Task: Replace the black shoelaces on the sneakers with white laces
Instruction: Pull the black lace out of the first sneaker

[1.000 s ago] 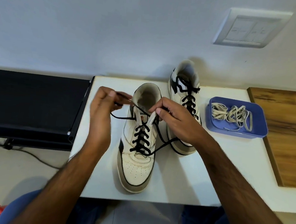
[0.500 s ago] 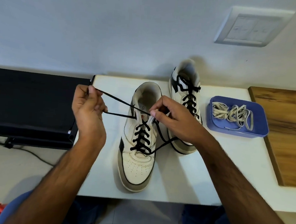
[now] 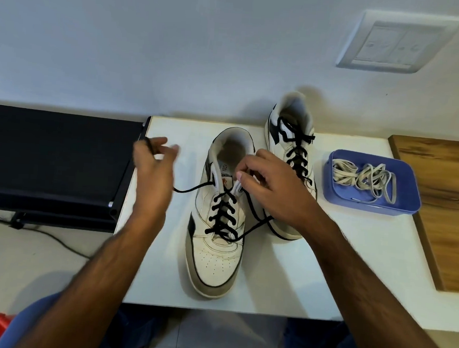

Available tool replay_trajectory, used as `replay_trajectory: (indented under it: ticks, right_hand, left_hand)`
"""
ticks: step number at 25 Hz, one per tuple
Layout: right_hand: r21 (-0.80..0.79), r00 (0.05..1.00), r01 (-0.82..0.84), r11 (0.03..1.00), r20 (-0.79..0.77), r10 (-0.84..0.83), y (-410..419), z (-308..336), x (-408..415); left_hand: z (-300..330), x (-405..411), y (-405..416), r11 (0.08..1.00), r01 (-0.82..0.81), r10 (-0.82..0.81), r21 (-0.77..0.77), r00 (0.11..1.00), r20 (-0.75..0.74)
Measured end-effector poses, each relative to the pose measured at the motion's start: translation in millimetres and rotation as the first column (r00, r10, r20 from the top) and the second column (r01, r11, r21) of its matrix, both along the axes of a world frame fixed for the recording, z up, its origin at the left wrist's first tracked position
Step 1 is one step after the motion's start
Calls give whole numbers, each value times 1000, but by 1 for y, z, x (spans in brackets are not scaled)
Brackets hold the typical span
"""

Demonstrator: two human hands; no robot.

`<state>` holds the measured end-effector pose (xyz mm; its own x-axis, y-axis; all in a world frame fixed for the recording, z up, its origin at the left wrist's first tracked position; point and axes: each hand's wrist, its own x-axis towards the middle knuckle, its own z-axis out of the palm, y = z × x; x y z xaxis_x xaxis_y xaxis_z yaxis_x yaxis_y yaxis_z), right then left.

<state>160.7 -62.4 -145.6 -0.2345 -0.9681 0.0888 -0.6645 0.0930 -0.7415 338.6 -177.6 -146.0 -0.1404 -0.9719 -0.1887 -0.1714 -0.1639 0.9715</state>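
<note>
Now the black lace point(image 3: 221, 214) runs left from the near sneaker point(image 3: 216, 227) on the tabletop point(image 3: 283, 281), its free end pinched in the left hand point(image 3: 153, 165). The right hand point(image 3: 271, 187) pinches at the tongue, nearer the eyelets.

The left hand point(image 3: 152, 174) now sits over the counter's point(image 3: 283, 281) left edge, fingers spread looser. The black lace point(image 3: 192, 189) no longer crosses from the near sneaker's point(image 3: 219, 227) top right eyelet; it leaves the left eyelet, sagging toward that hand.
</note>
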Motion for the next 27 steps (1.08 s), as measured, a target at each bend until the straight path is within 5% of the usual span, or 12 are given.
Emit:
replay_trajectory:
  ticks: [4,7,10,14,18,21,23,25,27]
  right_hand:
    - [-64,952,77,995,-291,-92,-4,2,21]
    - [-40,904,119,992,-409,-124,-3,3,34]
    - [-30,896,162,986,-415,-160,-4,1,39]
    - [0,915,174,985,-370,-162,-7,2,40]
    - [60,931,163,985,-339,-133,-9,5,41]
    - [23,964,198,980,-186,-191,-11,-1,43]
    - [9,969,201,980,143,-200,-8,0,34]
    - [21,907,64,998,416,-67,0,5,19]
    - [42,874,-40,998,486,14,7,11,9]
  left_hand:
    - [-7,-2,11,954,295,-273,-45,923,270]
    - [-6,0,16,872,376,-144,-313,809,570]
    - [-6,1,18,838,334,-102,-431,873,477]
    - [-6,-6,15,842,504,-351,-191,782,515]
    - [-3,-1,9,821,528,-378,-215,787,488]
    - [-4,3,7,772,583,-406,-253,758,510]
    - [-8,4,4,760,600,-427,-248,749,506]
    - [-9,6,1,782,585,-456,-214,772,444]
    - [-8,6,0,794,578,-476,-189,785,397]
